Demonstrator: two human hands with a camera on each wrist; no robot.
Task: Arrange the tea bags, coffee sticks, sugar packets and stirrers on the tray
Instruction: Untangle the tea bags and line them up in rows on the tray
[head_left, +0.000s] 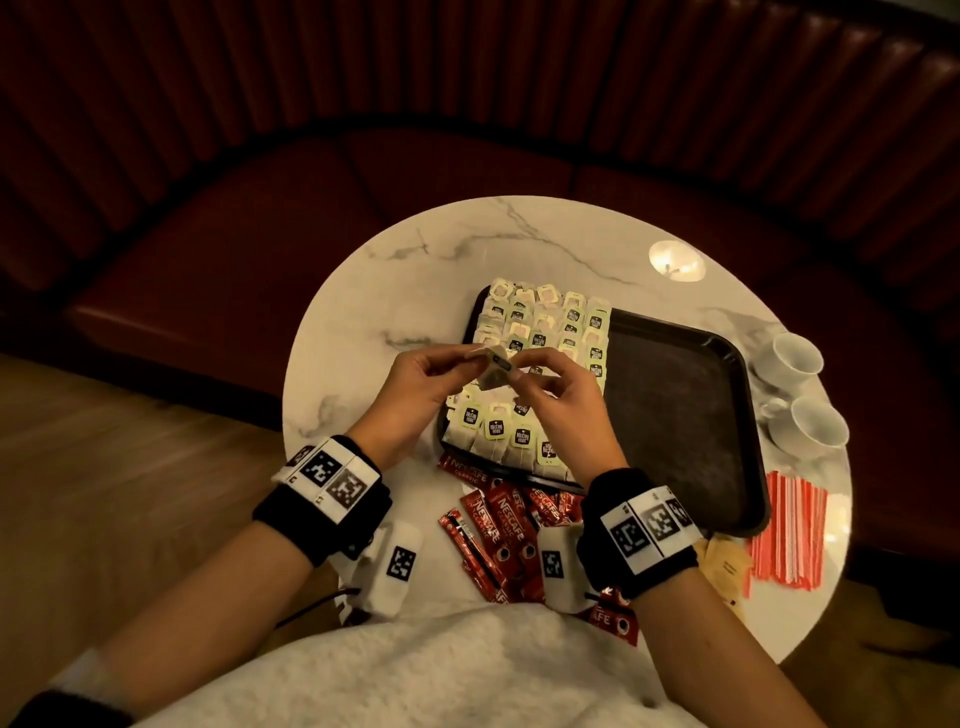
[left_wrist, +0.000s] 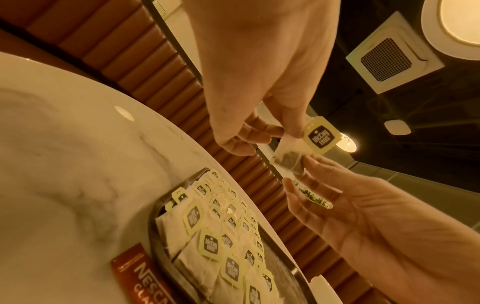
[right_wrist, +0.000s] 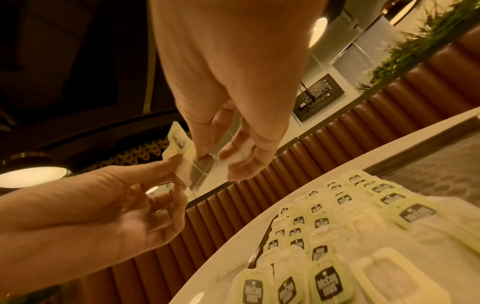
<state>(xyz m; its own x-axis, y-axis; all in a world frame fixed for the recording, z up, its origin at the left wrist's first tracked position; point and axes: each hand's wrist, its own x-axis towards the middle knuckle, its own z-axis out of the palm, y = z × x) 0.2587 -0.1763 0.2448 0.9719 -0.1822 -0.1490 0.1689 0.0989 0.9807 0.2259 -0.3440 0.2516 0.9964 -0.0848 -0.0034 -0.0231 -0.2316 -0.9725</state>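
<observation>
A single tea bag (head_left: 496, 366) with a pale green tag is held in the air above the dark tray (head_left: 680, 415). My left hand (head_left: 474, 356) pinches its upper end by the tag (left_wrist: 320, 137). My right hand (head_left: 521, 372) pinches the lower part of the tea bag (right_wrist: 193, 166) between thumb and forefinger. Rows of tea bags (head_left: 545, 332) fill the tray's left half; its right half is bare. Red coffee sticks (head_left: 498, 525) lie loose on the table in front of the tray. Red-and-white stirrers (head_left: 789, 530) and brown sugar packets (head_left: 727, 566) lie at the right front.
The round marble table (head_left: 395, 291) carries two white cups (head_left: 797, 358) right of the tray. A dark red bench curves behind the table. Bare marble shows to the left of and behind the tray.
</observation>
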